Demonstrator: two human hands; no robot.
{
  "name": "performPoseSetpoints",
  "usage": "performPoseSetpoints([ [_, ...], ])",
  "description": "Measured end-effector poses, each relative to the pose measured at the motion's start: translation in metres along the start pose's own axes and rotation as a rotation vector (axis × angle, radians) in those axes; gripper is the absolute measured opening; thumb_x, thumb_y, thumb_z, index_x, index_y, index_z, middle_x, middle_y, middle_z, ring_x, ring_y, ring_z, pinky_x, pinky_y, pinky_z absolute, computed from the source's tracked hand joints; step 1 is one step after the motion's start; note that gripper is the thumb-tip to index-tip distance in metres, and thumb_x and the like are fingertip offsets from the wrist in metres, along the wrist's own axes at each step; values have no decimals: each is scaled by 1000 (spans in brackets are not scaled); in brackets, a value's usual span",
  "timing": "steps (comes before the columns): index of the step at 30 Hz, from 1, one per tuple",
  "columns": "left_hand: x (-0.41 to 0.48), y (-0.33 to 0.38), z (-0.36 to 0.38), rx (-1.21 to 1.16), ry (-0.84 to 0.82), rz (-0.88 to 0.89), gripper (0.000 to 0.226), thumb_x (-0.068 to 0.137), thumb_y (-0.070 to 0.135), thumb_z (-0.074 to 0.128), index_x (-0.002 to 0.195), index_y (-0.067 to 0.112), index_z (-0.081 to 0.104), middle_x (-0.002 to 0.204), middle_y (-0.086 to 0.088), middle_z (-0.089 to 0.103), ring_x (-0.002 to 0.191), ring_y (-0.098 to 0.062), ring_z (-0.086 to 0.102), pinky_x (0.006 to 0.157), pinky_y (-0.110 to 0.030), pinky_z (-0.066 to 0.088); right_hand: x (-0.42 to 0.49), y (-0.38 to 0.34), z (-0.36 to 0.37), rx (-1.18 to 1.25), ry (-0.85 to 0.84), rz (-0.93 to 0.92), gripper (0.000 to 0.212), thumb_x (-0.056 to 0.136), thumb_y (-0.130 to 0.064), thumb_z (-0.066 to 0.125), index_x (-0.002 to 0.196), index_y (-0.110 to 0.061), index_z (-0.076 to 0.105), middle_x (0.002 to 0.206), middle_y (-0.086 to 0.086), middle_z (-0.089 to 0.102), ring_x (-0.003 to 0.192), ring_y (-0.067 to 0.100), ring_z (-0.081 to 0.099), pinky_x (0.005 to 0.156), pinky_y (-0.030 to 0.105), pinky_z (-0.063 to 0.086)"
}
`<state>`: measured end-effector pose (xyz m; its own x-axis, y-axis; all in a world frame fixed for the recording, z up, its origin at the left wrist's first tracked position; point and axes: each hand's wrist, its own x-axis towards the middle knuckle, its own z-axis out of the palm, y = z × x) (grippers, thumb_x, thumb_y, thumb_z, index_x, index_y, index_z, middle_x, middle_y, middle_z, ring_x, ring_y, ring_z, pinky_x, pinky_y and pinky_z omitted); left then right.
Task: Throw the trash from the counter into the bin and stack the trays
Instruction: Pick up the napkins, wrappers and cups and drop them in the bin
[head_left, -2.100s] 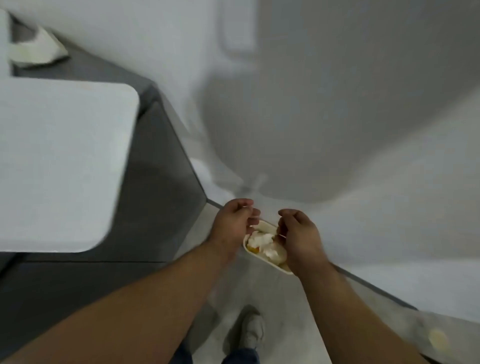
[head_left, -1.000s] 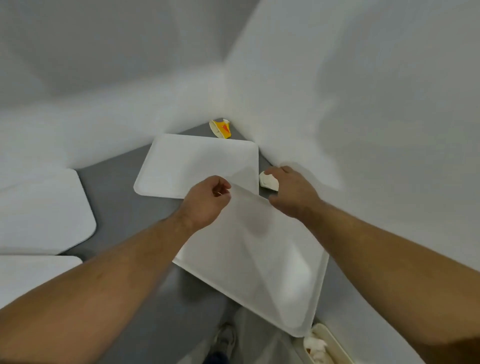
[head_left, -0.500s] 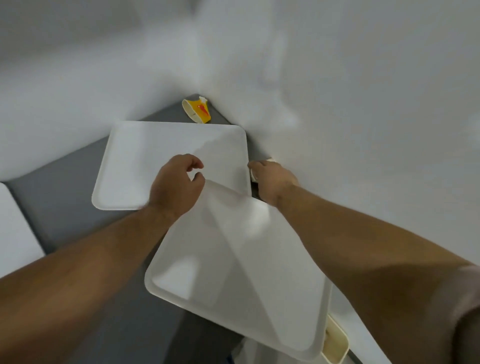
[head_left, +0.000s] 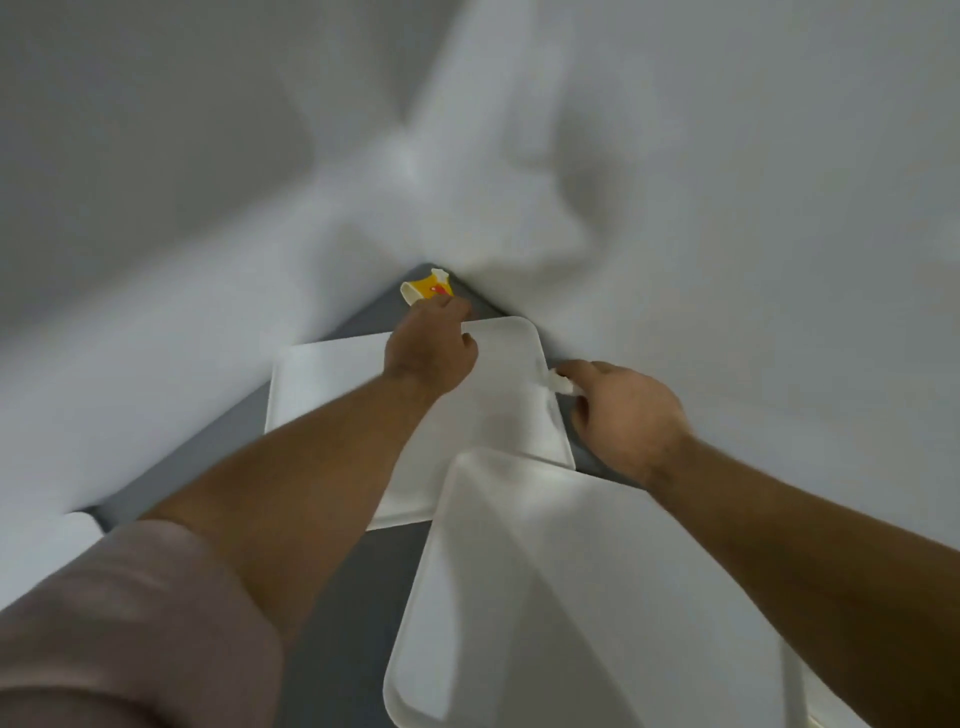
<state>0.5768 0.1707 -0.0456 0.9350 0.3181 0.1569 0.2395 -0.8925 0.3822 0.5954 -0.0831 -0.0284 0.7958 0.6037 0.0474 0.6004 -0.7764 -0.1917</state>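
1. The left hand (head_left: 431, 353) is at the cup (head_left: 423, 289) in the counter's (head_left: 337, 623) corner; I cannot tell if it grips. Wrap fingers round it first.
2. The right hand (head_left: 623, 415) pinches a scrap (head_left: 563, 383) beside the far tray (head_left: 322, 384). Squeeze tight, then lift both.

Smooth, perhaps plastic tray (head_left: 545, 597)

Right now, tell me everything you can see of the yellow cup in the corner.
The small yellow paper cup lies on its side on the grey counter, in the corner where the walls meet, just beyond the far tray. It has a white rim and a small red mark. The left hand covers its near edge with its fingertips; whether they grip it cannot be told.
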Motion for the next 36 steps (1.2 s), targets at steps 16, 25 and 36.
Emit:
performPoseSetpoints([
  [16,91,-19,41,298,-193,-165,47,92,10,43,139,9,46,134,-19,59,123,-41,54,109,-50,37,-35,-7,-3,102,82,-35,41,87,-18,65,126,-30,66,102,-5,71,82,20,67,66,29,53],
  [25,51,0,8,-111,195,-188,50,86,3,51,135,11,58,108,-27,69,102,-48,62,81,-44,49,-44,2,-22,197,215,-36,40,76,-2,70,115,-12,74,114,7,72,90,28,69,81,34,55],
  [36,-92,138,5,-895,28,-257,24,90,23,66,109,16,78,88,14,79,87,-6,75,79,-26,61,-159,68,-47,335,263,190,43,86,-3,66,125,-20,68,127,-5,67,105,19,67,91,28,54],
])
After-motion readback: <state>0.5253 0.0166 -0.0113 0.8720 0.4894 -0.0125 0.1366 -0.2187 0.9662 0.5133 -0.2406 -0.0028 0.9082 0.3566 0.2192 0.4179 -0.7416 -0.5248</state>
